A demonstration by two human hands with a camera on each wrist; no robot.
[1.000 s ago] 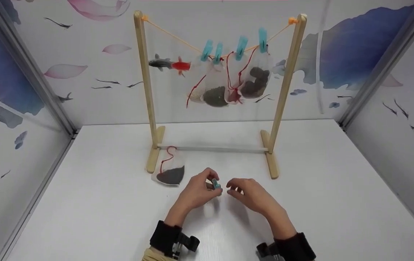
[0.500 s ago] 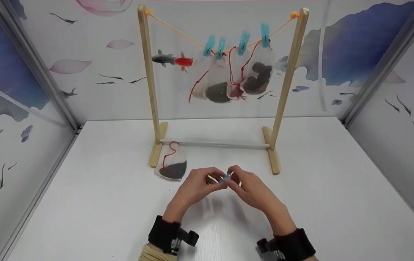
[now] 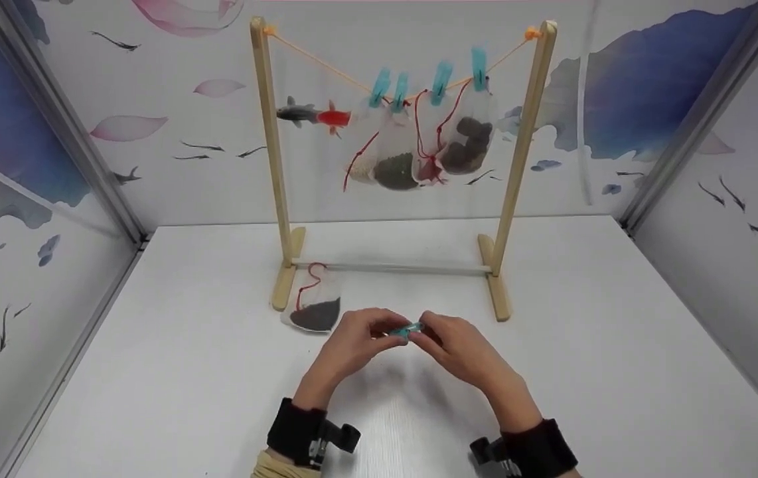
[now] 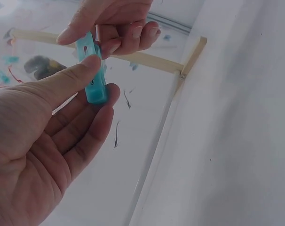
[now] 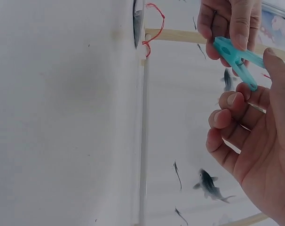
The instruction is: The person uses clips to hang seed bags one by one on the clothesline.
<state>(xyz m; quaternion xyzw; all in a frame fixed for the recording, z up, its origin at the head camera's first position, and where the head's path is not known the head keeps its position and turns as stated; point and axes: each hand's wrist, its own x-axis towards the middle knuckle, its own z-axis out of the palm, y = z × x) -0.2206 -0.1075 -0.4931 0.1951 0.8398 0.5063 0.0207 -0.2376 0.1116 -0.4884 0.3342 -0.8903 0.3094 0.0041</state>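
Both hands meet at a light-blue clothespin [image 3: 407,330] above the white table. My left hand [image 3: 360,337] pinches its body, thumb on the near face, as the left wrist view shows the clothespin [image 4: 97,93]. My right hand [image 3: 464,346] has thumb and forefinger on the two spread handle ends of the clothespin [image 5: 246,76]; its other fingers are loosely bent. Left of the hands, a translucent pouch [image 3: 316,315] with dark filling and a red cord lies flat at the rack's left foot.
A wooden rack [image 3: 506,192] stands behind the hands. On its sagging orange string [image 3: 319,64], several blue clothespins [image 3: 441,83] hold filled pouches [image 3: 395,171] with red cords. A pale rod [image 3: 392,268] joins the rack's feet. Printed panels enclose the table.
The right hand, apart from the clothespin a second ago, has come left and taken its end. The clothespin has turned to lie more level between both hands. The pouches look unmoved.
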